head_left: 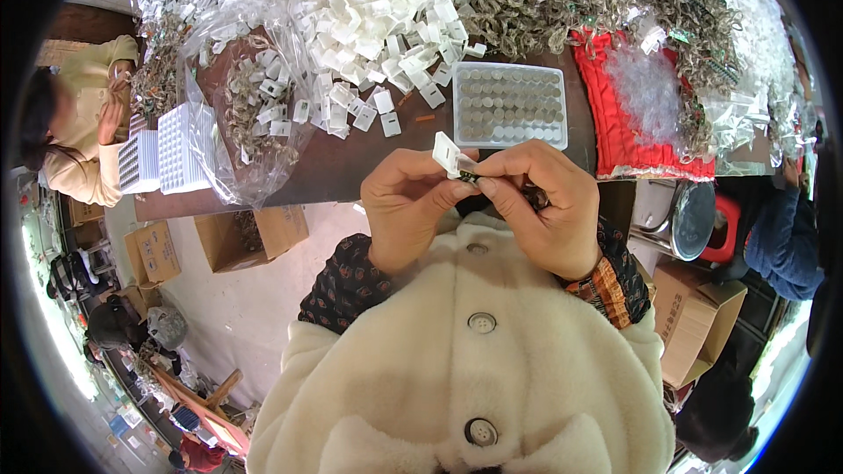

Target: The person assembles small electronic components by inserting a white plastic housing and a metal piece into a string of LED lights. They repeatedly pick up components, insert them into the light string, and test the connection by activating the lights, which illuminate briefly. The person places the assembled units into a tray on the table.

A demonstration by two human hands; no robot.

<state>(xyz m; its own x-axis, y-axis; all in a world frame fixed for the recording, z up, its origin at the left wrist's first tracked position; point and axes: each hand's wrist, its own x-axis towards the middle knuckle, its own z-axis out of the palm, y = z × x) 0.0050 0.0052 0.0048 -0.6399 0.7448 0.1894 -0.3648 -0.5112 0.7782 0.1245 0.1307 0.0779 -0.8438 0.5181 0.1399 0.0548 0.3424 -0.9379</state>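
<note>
In front of my chest, my left hand (406, 202) is closed, pinching a small white plastic case (446, 154) that stands tilted above the fingertips. My right hand (551, 209) meets it there, thumb and forefinger closed on a thin wire bundle (535, 196) whose end, with a small dark green part, lies against the case. Fingers hide most of that joint. Just beyond my hands, a clear plastic tray (563, 88) bears rows of round silvery discs. Loose white cases (384, 102) lie on the dark table left of the tray.
White cases (369, 9) and coiled wires (544, 0) are heaped at the back. A clear bag (290, 154) and stacked white trays (184, 158) stand left, near another person's hand (111, 116). Red cloth (604, 114) lies right. Cardboard boxes (285, 230) sit on the floor.
</note>
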